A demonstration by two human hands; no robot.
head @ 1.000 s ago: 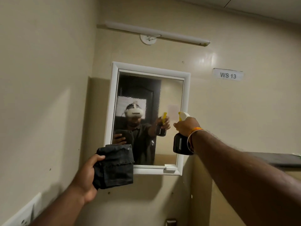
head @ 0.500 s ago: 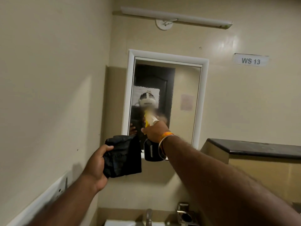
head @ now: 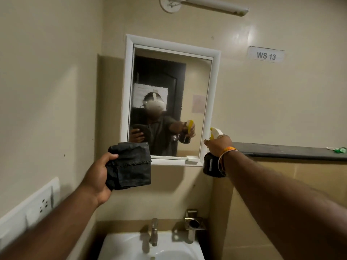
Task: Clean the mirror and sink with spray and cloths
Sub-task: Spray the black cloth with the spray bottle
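Bottle: right hand [head: 218, 146] is gripping upright black spray bottle [head: 211, 166], nozzle facing white-framed mirror [head: 187, 87]
Cloth: left hand [head: 99, 175] is holding folded dark cloth [head: 131, 166]
Room: white sink [head: 131, 246] is sitting below

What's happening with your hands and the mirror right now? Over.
Left hand grips dark cloth, held below mirror. Right hand grips spray bottle, nozzle toward the glass. Nothing in the way.
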